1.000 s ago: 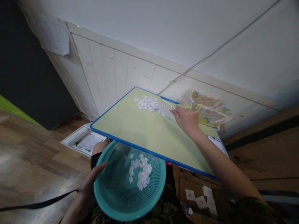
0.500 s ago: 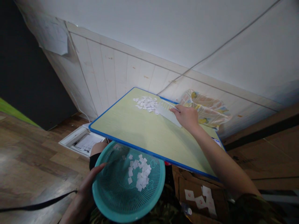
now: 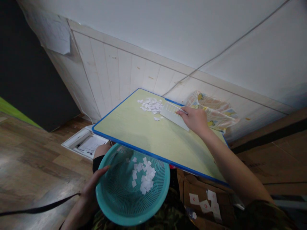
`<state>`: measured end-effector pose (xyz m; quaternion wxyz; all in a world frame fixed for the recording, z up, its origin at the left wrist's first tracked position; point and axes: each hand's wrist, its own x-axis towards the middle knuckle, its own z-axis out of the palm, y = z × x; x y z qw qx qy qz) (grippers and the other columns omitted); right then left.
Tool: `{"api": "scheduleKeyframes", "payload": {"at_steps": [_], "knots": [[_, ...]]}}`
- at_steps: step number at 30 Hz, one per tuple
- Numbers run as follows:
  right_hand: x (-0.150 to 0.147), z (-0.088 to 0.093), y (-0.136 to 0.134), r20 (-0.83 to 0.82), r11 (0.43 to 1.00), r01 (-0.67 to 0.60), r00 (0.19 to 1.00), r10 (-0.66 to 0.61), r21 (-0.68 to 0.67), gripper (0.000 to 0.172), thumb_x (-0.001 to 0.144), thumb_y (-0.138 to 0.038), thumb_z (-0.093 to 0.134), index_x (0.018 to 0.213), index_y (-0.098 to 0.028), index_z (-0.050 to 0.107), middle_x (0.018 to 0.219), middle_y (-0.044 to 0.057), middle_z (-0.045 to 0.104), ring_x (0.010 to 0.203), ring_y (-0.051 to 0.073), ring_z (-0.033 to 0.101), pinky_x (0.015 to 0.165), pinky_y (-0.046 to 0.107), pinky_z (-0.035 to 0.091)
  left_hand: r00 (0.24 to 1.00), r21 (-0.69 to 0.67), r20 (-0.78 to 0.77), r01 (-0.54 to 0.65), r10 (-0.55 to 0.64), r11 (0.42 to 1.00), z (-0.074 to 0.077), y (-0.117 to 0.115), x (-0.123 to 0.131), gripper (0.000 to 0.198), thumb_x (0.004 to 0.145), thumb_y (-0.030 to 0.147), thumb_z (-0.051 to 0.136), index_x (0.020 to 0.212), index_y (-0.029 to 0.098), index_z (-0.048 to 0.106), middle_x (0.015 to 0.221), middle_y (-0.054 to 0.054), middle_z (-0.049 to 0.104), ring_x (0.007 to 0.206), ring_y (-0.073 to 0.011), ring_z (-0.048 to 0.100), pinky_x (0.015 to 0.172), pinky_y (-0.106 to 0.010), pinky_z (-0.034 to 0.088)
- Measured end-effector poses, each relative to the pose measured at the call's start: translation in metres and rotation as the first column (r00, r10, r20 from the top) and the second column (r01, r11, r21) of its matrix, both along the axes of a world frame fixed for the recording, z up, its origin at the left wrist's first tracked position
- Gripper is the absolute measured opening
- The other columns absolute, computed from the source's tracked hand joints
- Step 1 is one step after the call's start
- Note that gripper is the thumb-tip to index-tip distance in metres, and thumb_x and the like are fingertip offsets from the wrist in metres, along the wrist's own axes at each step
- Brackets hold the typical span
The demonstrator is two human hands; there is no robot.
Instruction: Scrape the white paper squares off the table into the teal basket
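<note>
My left hand [image 3: 92, 182] grips the left rim of a turquoise plastic colander [image 3: 133, 220], thumb over the edge, the other fingers hidden. Small white paper squares [image 3: 146, 183] lie inside it. Above the small yellow-green table [image 3: 134, 131], my right hand [image 3: 195, 119] is closed on the right part of a flat white rectangular plate [image 3: 175, 119] with a row of slots. The plate is tilted over the tabletop. Its left end is at the right side of a pile of white paper squares [image 3: 151, 104]. A few loose squares [image 3: 156, 118] lie just in front of that pile.
The table's blue edge [image 3: 134, 147] overlaps the colander's far rim. A patterned cloth [image 3: 213, 110] sits behind the table at the right. An open white box [image 3: 79, 140] is on the wooden floor. Printed cards [image 3: 205, 206] lie on cardboard at lower right. A cable [image 3: 216, 57] runs along the wall.
My right hand and the slotted plate have shifted slightly right. A few paper squares now lie apart in front of the pile. My left hand stays on the colander rim.
</note>
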<state>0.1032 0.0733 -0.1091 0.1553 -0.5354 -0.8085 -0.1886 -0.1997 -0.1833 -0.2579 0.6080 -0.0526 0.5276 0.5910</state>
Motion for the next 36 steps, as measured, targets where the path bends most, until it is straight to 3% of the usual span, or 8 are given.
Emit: {"api": "scheduleKeyframes", "payload": {"at_steps": [6, 12, 17, 21, 28, 36], "knots": [[0.0, 0.002, -0.007, -0.116, 0.992, -0.121, 0.986, 0.117, -0.026, 0.034, 0.099, -0.048, 0.059, 0.101, -0.023, 0.082, 0.094, 0.007, 0.082, 0.085, 0.025, 0.075, 0.069, 0.031, 0.042, 0.999, 0.025, -0.003, 0.046, -0.046, 0.999, 0.01, -0.001, 0.003, 0.015, 0.07, 0.026, 0.086, 0.08, 0.018, 0.08, 0.062, -0.004, 0.08, 0.06, -0.0316, 0.079, 0.056, -0.032, 0.066], [0.0, 0.008, -0.01, -0.186, 0.981, -0.176, 0.97, 0.158, -0.085, 0.031, 0.097, -0.046, 0.063, 0.1, -0.022, 0.082, 0.092, 0.006, 0.082, 0.081, 0.022, 0.075, 0.069, 0.03, 0.044, 0.999, -0.006, -0.026, 0.023, -0.023, 1.0, 0.012, -0.002, 0.003, 0.017, 0.066, 0.028, 0.089, 0.079, 0.021, 0.08, 0.059, -0.004, 0.078, 0.069, -0.0362, 0.081, 0.06, -0.036, 0.067], [0.001, 0.01, -0.011, -0.278, 0.97, -0.217, 0.943, 0.181, -0.105, 0.029, 0.095, -0.043, 0.065, 0.098, -0.019, 0.083, 0.086, 0.006, 0.081, 0.074, 0.02, 0.073, 0.065, 0.029, 0.044, 0.996, 0.059, -0.058, 0.076, -0.073, 0.995, 0.0, -0.006, -0.002, 0.015, 0.072, 0.032, 0.089, 0.079, 0.02, 0.083, 0.071, -0.004, 0.083, 0.066, -0.0285, 0.08, 0.063, -0.03, 0.066], [0.003, 0.01, -0.014, -0.291, 0.954, -0.26, 0.933, 0.21, -0.148, 0.028, 0.094, -0.043, 0.067, 0.095, -0.019, 0.083, 0.082, 0.006, 0.08, 0.071, 0.021, 0.072, 0.064, 0.03, 0.043, 0.998, 0.082, -0.057, 0.043, -0.039, 0.996, -0.008, -0.007, -0.005, 0.022, 0.066, 0.035, 0.092, 0.078, 0.019, 0.084, 0.07, -0.005, 0.083, 0.065, -0.0297, 0.079, 0.062, -0.033, 0.067], [0.006, 0.012, -0.016, -0.35, 0.926, -0.327, 0.904, 0.247, -0.191, 0.028, 0.092, -0.045, 0.069, 0.09, -0.021, 0.083, 0.08, 0.005, 0.08, 0.071, 0.02, 0.072, 0.065, 0.03, 0.044, 0.997, 0.035, -0.072, 0.034, -0.032, 0.999, -0.004, -0.002, -0.003, 0.019, 0.06, 0.032, 0.093, 0.067, 0.019, 0.081, 0.055, -0.003, 0.074, 0.048, -0.0228, 0.069, 0.051, -0.031, 0.062], [0.004, 0.013, -0.018, -0.417, 0.886, -0.378, 0.875, 0.247, -0.269, 0.03, 0.09, -0.047, 0.07, 0.089, -0.02, 0.083, 0.077, 0.004, 0.079, 0.07, 0.02, 0.07, 0.065, 0.03, 0.044, 0.988, 0.052, -0.157, 0.02, -0.011, 0.998, -0.004, -0.009, -0.004, 0.023, 0.063, 0.037, 0.092, 0.078, 0.022, 0.083, 0.066, -0.003, 0.079, 0.062, -0.0264, 0.075, 0.057, -0.03, 0.062]]}}
